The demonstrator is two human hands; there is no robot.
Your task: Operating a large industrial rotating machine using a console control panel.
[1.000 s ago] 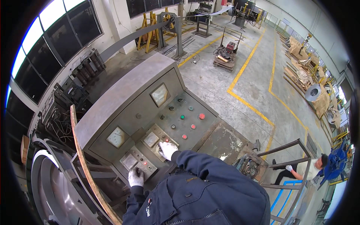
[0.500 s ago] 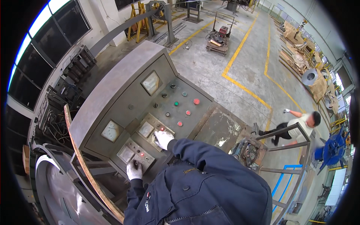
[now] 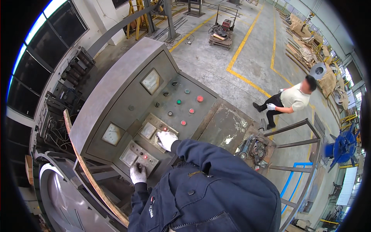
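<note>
A grey sloping control console carries two small meter boxes. On the lower meter box, with its lit red lamp, rests my white-gloved left hand; its darkened fingertips are curled at the front corner and hide what they grip. My right hand, also gloved in white, bends its fingers round a pale round dial on the upper meter box. That dial is mostly covered by the fingers. Another red lamp glows just beyond my right hand.
Beyond my hands are red push buttons, a green button, black selector switches and two large gauges. Metal railing stands at right. A person walks past it. A cart stands farther off.
The person at right has moved farther forward along the floor and turned. The view has shifted slightly; both my hands stay at the same two meter boxes.
</note>
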